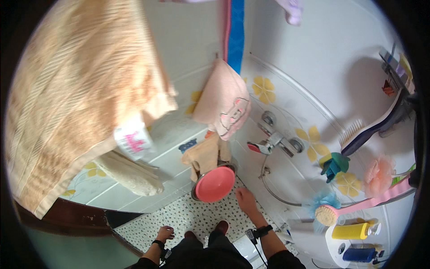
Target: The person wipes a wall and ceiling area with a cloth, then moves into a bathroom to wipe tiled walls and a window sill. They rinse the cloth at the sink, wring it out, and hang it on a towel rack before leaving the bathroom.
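My right hand (pixel 246 201) is stretched forward just right of a pink basin (pixel 215 184), with a narrow gap visible between them. Its fingers curl away from me, so whether they hold anything is hidden. Low at my other side hangs my left hand (pixel 166 232), loosely curled and with nothing seen in it. The basin is tilted against the tiled wall, with the metal rim of another basin (pixel 194 193) showing behind it. Above the basins hang tan cloths (pixel 203 153).
A large tan towel (pixel 87 84) hangs close at left, beside a cream towel (pixel 131 173). A pink towel (pixel 218 97) hangs in the corner. The right wall carries a chrome mixer tap (pixel 277 138), brushes (pixel 361 138) and a shelf (pixel 332 240) with bottles. Speckled tiles cover the floor (pixel 174 215).
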A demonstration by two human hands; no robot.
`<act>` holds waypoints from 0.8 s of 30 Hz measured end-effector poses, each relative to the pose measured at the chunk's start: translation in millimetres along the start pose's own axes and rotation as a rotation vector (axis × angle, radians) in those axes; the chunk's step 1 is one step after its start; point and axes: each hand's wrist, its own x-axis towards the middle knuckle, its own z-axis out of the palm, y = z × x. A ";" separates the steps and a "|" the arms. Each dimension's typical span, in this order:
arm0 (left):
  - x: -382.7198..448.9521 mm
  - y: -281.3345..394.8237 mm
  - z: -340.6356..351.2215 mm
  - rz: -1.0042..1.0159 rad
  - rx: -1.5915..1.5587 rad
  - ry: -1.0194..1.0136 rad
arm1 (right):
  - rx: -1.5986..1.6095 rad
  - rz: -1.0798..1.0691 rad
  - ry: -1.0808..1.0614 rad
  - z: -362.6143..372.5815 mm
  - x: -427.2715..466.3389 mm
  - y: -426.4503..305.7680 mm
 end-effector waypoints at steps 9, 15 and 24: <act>-18.5 -52.8 -23.3 0.127 -0.234 -0.014 | 0.020 -0.044 -0.561 138.8 -137.4 -12.3; -36.5 -144.6 -71.4 0.024 -0.383 0.080 | -0.036 -0.026 -0.723 184.5 -145.9 -63.2; -87.6 -362.6 -129.2 -0.128 -0.377 0.321 | -0.184 -0.077 -0.913 250.3 -175.4 -129.6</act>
